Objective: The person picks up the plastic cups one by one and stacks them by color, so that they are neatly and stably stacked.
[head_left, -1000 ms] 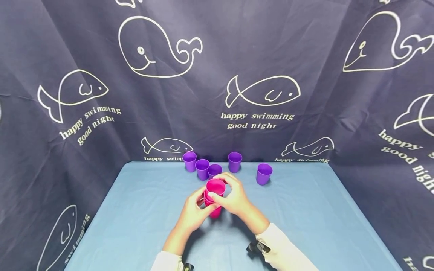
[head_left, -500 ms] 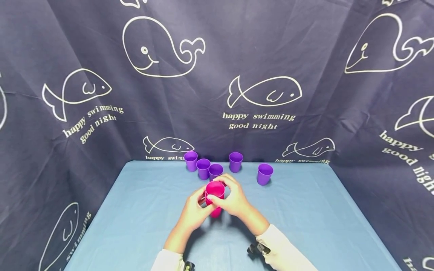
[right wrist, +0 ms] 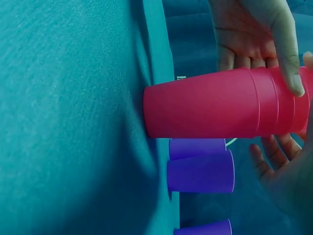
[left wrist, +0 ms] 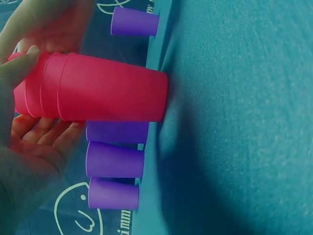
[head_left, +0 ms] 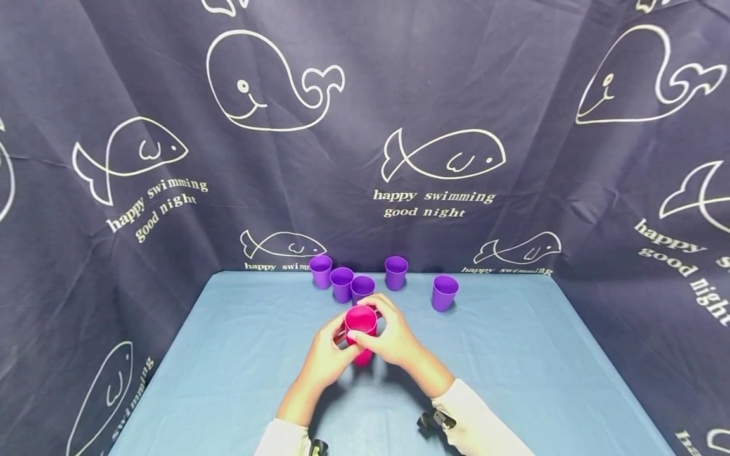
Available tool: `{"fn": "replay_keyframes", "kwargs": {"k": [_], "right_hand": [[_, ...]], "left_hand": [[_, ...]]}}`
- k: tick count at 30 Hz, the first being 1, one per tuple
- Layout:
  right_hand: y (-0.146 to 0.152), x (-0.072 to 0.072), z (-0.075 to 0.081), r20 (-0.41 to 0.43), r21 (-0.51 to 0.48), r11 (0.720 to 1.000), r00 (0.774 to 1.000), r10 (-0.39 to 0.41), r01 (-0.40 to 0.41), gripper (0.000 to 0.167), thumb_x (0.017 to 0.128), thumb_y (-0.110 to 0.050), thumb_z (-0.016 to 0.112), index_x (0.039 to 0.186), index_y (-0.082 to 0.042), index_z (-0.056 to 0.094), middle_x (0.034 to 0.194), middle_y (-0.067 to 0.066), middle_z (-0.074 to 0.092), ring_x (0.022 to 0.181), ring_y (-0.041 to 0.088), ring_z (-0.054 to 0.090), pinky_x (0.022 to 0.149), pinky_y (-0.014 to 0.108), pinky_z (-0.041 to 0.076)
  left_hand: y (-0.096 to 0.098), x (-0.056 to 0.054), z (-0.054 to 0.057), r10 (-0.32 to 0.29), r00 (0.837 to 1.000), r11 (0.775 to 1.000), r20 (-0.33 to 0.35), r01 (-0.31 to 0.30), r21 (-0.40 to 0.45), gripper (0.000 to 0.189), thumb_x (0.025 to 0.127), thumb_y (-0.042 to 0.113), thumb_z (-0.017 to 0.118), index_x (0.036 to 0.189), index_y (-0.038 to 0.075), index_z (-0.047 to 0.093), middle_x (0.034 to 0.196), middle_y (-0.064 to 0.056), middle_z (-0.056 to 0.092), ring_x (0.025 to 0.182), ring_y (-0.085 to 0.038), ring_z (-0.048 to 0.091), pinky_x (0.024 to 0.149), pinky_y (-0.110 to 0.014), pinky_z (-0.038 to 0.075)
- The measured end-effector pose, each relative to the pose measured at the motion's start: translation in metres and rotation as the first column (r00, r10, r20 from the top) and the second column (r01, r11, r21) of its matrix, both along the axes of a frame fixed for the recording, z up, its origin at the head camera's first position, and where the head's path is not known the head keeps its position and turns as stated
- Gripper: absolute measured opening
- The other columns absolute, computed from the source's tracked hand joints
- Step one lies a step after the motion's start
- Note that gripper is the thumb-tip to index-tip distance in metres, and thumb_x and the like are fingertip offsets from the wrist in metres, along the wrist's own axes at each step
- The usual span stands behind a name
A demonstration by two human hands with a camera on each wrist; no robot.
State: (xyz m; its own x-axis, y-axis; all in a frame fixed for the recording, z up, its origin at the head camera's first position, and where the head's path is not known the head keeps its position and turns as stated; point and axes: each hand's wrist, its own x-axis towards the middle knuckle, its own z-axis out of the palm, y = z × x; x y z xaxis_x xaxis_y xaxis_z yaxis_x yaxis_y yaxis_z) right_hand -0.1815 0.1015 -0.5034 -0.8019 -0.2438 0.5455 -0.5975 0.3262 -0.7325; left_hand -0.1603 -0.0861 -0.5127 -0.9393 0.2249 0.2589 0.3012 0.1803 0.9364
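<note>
A nested stack of red plastic cups [head_left: 362, 322] stands upright in front of me, several rims showing close together near its top in the wrist views. Its base is right at the blue cloth. My left hand [head_left: 326, 356] grips the stack's left side, with the thumb [right wrist: 288, 54] across the front near the rims. From the right, my right hand [head_left: 395, 332] holds the topmost cup around its rim, thumb in front and fingers behind. Just beyond the stack is a purple cup [head_left: 363, 287], partly hidden by the red cups and my right fingers.
Two more purple cups, one nearer [head_left: 342, 286] and one farther [head_left: 322, 273], stand left of it in a slanting row. Another purple cup [head_left: 396, 273] is at the back edge, and one more [head_left: 444, 294] stands to the right. Behind the blue-covered table [head_left: 502, 373] hangs a dark printed cloth [head_left: 353, 76].
The topmost red cup has sunk slightly into the stack, so the rims sit closer together. Both hands keep their hold and the purple cups stay put.
</note>
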Motion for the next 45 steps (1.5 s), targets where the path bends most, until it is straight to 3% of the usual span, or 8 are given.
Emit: {"fn": "replay_keyframes", "kwargs": {"k": [8,12,17,23,31,35,39,45], "right_hand": [[0.020,-0.001,-0.004,-0.008,-0.047,0.998,0.999,0.038,-0.039,0.045,0.095,-0.018,0.066,0.137,-0.001,0.061,0.128,0.017,0.064,0.116,0.032,0.060,0.092,0.045,0.058],[0.031,-0.002,-0.002,-0.032,-0.084,0.995,0.998,-0.057,0.055,0.039,0.097,-0.016,0.058,0.133,-0.003,0.065,0.131,0.017,0.064,0.124,0.032,0.057,0.098,0.039,0.055],[0.043,-0.003,0.000,-0.016,-0.132,0.969,0.977,-0.215,0.211,0.034,0.096,-0.011,0.064,0.129,-0.004,0.068,0.132,0.016,0.065,0.128,0.032,0.054,0.101,0.030,0.050],[0.059,-0.008,0.005,0.054,-0.158,0.909,0.923,-0.382,0.386,0.032,0.094,-0.007,0.072,0.125,0.000,0.068,0.130,0.020,0.063,0.125,0.034,0.050,0.103,0.038,0.045],[0.091,-0.018,0.013,0.102,-0.125,0.790,0.800,-0.591,0.600,0.039,0.085,-0.010,0.081,0.121,-0.002,0.067,0.132,0.022,0.058,0.129,0.042,0.043,0.108,0.047,0.035],[0.106,-0.024,0.014,0.195,-0.069,0.747,0.743,-0.640,0.661,0.054,0.081,-0.016,0.084,0.130,-0.005,0.063,0.143,0.024,0.050,0.139,0.045,0.036,0.116,0.057,0.030],[0.118,-0.032,0.010,0.314,-0.011,0.746,0.710,-0.630,0.666,0.077,0.080,-0.023,0.088,0.145,-0.005,0.052,0.151,0.026,0.042,0.146,0.044,0.032,0.122,0.059,0.029],[0.132,-0.043,-0.001,0.423,0.035,0.773,0.691,-0.586,0.634,0.104,0.076,-0.025,0.093,0.160,-0.003,0.034,0.160,0.030,0.033,0.150,0.043,0.034,0.128,0.057,0.030]], "left_hand": [[0.000,-0.002,0.000,-0.022,0.999,0.998,0.023,0.024,-0.063,0.063,0.085,0.028,0.090,0.142,0.020,0.064,0.130,-0.002,0.074,0.119,-0.018,0.070,0.104,-0.036,0.059],[0.000,-0.002,-0.003,-0.049,0.998,0.989,0.046,0.055,-0.135,0.071,0.082,0.032,0.093,0.144,0.025,0.060,0.128,0.004,0.072,0.116,-0.016,0.071,0.103,-0.035,0.059],[-0.002,0.001,-0.009,-0.035,0.997,0.975,0.074,0.050,-0.215,0.075,0.079,0.029,0.095,0.144,0.027,0.057,0.123,0.004,0.072,0.109,-0.014,0.070,0.095,-0.029,0.059],[-0.012,0.002,-0.008,0.011,0.998,0.970,0.068,0.006,-0.244,0.072,0.078,0.024,0.095,0.141,0.020,0.060,0.119,-0.001,0.073,0.106,-0.016,0.069,0.091,-0.031,0.059],[-0.031,0.002,-0.003,0.072,0.994,0.971,0.083,-0.051,-0.233,0.072,0.077,0.019,0.095,0.141,0.020,0.061,0.115,0.000,0.075,0.102,-0.013,0.070,0.095,-0.034,0.058],[-0.041,0.002,-0.002,0.089,0.992,0.974,0.093,-0.067,-0.215,0.069,0.078,0.016,0.094,0.139,0.017,0.061,0.113,-0.003,0.075,0.098,-0.014,0.071,0.090,-0.031,0.059],[-0.050,0.002,-0.002,0.129,0.987,0.969,0.101,-0.104,-0.222,0.065,0.079,0.016,0.093,0.137,0.014,0.062,0.112,-0.007,0.075,0.096,-0.015,0.070,0.087,-0.030,0.058],[-0.058,0.003,0.000,0.164,0.980,0.963,0.112,-0.135,-0.234,0.064,0.079,0.018,0.093,0.135,0.012,0.062,0.113,-0.009,0.075,0.097,-0.017,0.070,0.087,-0.032,0.058]]}}
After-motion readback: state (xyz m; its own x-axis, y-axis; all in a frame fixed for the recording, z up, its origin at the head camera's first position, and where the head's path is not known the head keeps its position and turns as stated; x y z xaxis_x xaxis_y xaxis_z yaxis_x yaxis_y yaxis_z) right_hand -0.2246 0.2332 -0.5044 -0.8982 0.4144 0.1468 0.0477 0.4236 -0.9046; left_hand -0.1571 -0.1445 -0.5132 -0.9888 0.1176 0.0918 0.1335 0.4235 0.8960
